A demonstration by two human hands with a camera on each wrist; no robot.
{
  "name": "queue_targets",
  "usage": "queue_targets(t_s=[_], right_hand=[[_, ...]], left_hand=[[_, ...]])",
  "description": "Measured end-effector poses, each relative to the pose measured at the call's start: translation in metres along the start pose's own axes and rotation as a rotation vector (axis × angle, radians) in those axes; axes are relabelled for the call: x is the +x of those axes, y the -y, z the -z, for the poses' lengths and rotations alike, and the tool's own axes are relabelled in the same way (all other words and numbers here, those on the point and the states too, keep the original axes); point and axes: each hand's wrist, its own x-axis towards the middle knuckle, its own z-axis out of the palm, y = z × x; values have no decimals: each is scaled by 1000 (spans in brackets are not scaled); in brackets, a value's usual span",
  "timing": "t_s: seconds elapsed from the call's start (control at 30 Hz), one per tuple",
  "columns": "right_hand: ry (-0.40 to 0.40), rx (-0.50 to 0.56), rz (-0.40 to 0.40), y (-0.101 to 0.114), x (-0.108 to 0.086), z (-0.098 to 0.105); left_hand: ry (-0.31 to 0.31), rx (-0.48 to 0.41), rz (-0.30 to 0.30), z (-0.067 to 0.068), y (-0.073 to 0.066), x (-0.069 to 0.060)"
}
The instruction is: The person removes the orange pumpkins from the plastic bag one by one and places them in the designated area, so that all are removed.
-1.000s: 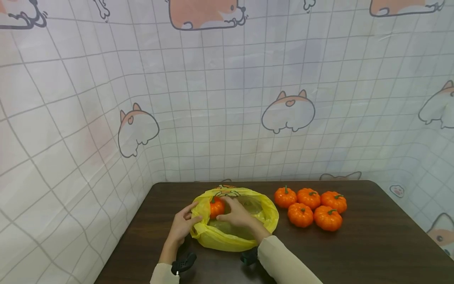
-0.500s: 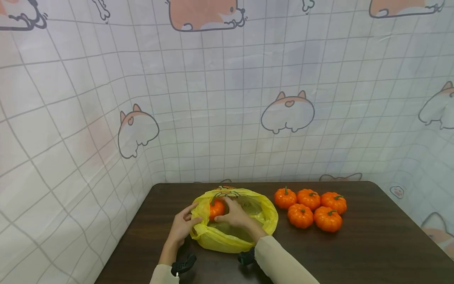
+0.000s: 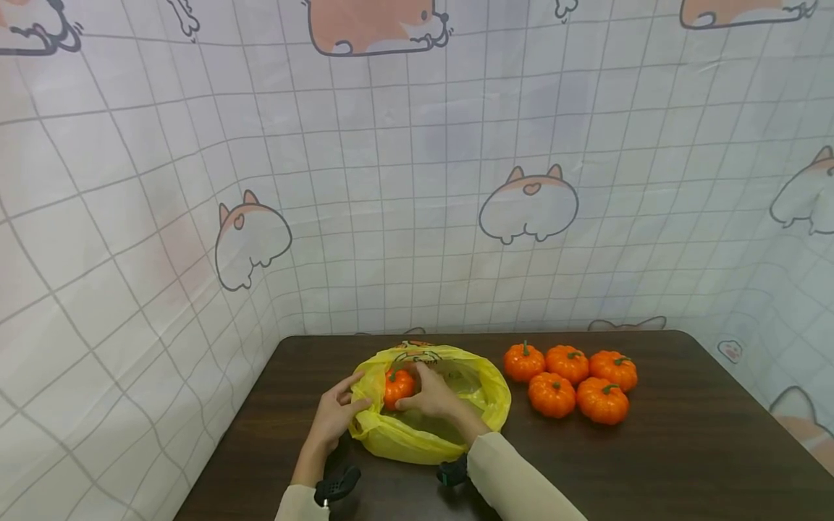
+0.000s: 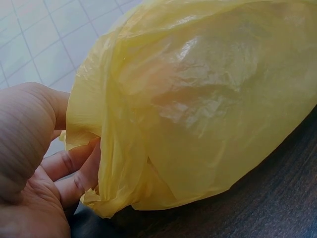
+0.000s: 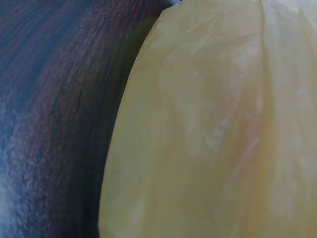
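A yellow plastic bag [image 3: 417,449] lies with its mouth spread wide on the dark table. At its left rim my left hand [image 3: 335,414] pinches the film, thumb over the edge and fingers outside; the left wrist view shows those fingers [image 4: 74,173] partly behind the bag's folds [image 4: 124,168]. Inside the mouth, my right hand [image 3: 435,394] holds a small orange pumpkin [image 3: 397,388] from its right side, thumb low and fingers at the top. The right wrist view has only the bag's outer side [image 5: 198,129], which hides that hand.
Several small orange pumpkins [image 3: 552,395] with green stems sit grouped to the right of the bag. Dark wood-patterned tabletop [image 3: 677,449] surrounds them. A white gridded cloth [image 3: 404,253] with cartoon dogs hangs behind and at both sides.
Within the bag the pumpkin has shifted slightly toward me, and more of its face shows. My right forearm has moved a little left; my left hand stays at the rim.
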Motion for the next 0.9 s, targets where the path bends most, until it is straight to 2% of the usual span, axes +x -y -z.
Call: queue_targets(t_s=[0.33, 0.63, 0.9], right_hand=[[-8, -1, 1, -3, -4, 10], [30, 51, 40, -5, -19, 27], [15, 65, 72, 0, -35, 43]], left_hand=[[7, 9, -13, 0, 0, -2], [7, -1, -13, 1, 2, 1], [3, 12, -13, 0, 1, 0]])
